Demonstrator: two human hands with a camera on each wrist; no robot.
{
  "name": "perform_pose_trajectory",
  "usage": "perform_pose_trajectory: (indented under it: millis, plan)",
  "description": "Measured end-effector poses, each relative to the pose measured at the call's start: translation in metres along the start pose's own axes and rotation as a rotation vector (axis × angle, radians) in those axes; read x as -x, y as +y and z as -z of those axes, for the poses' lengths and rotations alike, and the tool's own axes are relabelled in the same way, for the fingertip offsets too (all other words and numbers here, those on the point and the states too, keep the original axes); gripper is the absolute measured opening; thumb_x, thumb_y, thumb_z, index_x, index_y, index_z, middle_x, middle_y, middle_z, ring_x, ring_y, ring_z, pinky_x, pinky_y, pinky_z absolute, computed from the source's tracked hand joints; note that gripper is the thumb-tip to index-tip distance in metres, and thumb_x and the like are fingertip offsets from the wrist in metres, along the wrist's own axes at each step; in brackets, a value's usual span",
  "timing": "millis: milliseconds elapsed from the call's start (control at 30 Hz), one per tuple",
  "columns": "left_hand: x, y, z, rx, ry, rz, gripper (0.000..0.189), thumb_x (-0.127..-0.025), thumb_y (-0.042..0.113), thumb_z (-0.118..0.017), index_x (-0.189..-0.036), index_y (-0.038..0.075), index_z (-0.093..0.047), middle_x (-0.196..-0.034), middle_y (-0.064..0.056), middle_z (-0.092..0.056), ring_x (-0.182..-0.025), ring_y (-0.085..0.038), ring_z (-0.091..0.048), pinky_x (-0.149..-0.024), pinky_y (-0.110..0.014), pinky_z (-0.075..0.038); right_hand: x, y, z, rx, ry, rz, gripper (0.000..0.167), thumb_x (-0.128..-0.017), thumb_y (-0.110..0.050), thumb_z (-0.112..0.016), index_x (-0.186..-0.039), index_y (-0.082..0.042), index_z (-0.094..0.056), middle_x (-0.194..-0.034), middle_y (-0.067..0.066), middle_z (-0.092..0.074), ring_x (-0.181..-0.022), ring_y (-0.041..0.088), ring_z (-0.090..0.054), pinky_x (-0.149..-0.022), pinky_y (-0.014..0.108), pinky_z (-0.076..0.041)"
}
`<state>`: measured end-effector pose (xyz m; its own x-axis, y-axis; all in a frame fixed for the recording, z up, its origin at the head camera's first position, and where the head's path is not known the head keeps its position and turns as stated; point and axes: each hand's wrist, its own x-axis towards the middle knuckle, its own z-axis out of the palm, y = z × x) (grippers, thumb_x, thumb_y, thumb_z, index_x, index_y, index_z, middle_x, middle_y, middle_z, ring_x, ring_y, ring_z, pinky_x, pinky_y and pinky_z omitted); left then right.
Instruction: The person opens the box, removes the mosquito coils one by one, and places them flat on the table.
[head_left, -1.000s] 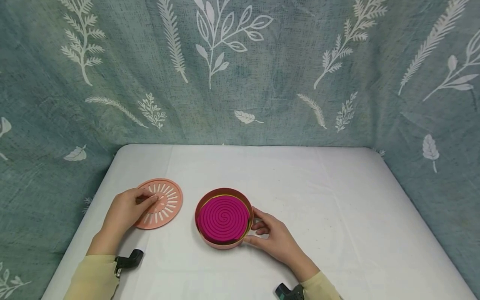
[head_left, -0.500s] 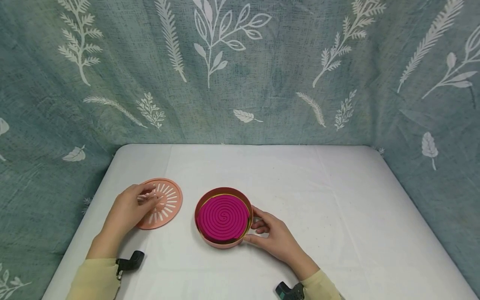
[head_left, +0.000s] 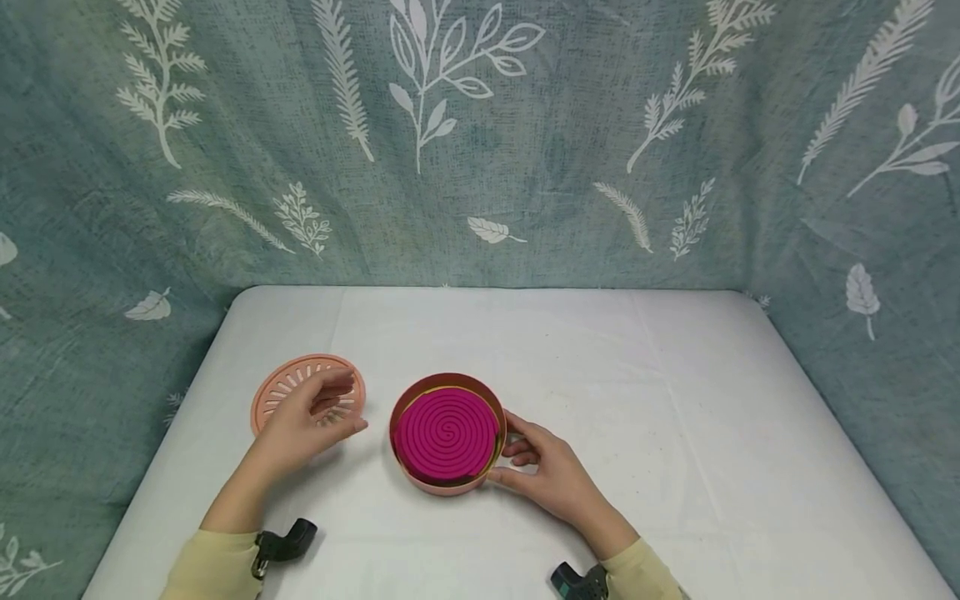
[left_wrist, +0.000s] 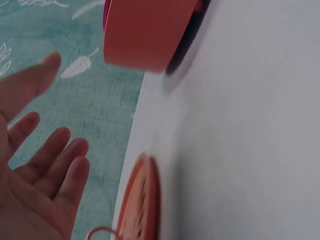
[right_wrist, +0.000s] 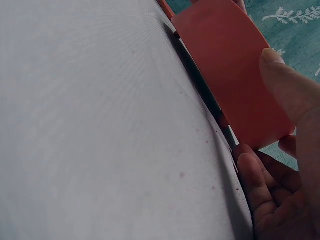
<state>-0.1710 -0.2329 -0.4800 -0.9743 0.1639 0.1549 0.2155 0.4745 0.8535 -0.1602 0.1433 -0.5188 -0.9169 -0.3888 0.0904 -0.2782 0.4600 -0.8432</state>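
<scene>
A round salmon-pink mosquito coil holder (head_left: 442, 490) stands on the table with a magenta spiral mosquito coil (head_left: 447, 435) inside. My right hand (head_left: 551, 477) grips the holder's right side, the thumb on its outer wall and the other fingers by its lower edge in the right wrist view. Left of the holder lies its slotted round lid (head_left: 268, 402), flat on the cloth, a small loop handle (left_wrist: 102, 230) showing in the left wrist view. Over that lid hovers my left hand (head_left: 300, 425), fingers loosely bent and nothing between them, thumb pointing toward the holder.
A white cloth covers the table (head_left: 637, 392). Behind it and along both sides hangs a green curtain (head_left: 555, 183) with white leaf prints. Each wrist carries a black camera (head_left: 288, 542) on a yellow sleeve (head_left: 213, 567).
My left hand has let go of the lid and shifted right, toward the holder, its fingers spreading apart. The lid stays where it was. My right hand and the holder have not moved.
</scene>
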Motion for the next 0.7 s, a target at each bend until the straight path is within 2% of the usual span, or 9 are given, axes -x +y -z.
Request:
perform_pose_trajectory:
  millis: [100,200,400,700]
  plan:
    - [0.001,0.001,-0.011,0.157,-0.071,-0.022,0.087,-0.075,0.023,-0.089,-0.146,0.01,-0.041,-0.14,-0.018,-0.049,-0.128,-0.035,-0.05,-0.106,-0.041,-0.046,0.0,0.001,0.0,-0.004,0.0,0.005,0.088,-0.075,-0.05,-0.082,-0.149,-0.023,-0.045,-0.13,-0.01,-0.057,-0.099,0.007,-0.063,-0.083,0.024,-0.058]
    - [0.004,0.001,-0.021,0.264,-0.123,-0.033,0.098,-0.072,0.014,-0.09,-0.152,0.018,-0.034,-0.147,-0.02,-0.041,-0.136,-0.037,-0.041,-0.111,-0.038,-0.039,0.0,0.002,0.0,-0.011,-0.002,0.011,0.088,-0.075,-0.05,-0.082,-0.15,-0.023,-0.044,-0.131,-0.01,-0.057,-0.099,0.007,-0.063,-0.083,0.024,-0.058]
    - [0.007,-0.001,-0.037,0.334,-0.177,-0.025,0.11,-0.07,0.012,-0.091,-0.156,0.029,-0.026,-0.154,-0.018,-0.033,-0.142,-0.037,-0.032,-0.114,-0.037,-0.034,0.0,0.002,0.001,-0.009,-0.005,0.014,0.088,-0.076,-0.05,-0.082,-0.15,-0.022,-0.044,-0.13,-0.01,-0.057,-0.099,0.007,-0.063,-0.082,0.024,-0.058]
    - [0.012,-0.001,-0.056,0.41,-0.219,0.042,0.125,-0.068,0.01,-0.092,-0.158,0.039,-0.011,-0.158,-0.015,-0.025,-0.145,-0.031,-0.027,-0.116,-0.032,-0.031,0.0,0.002,0.003,-0.001,-0.005,0.027,0.088,-0.076,-0.048,-0.083,-0.15,-0.022,-0.044,-0.131,-0.009,-0.058,-0.099,0.008,-0.063,-0.081,0.023,-0.058]
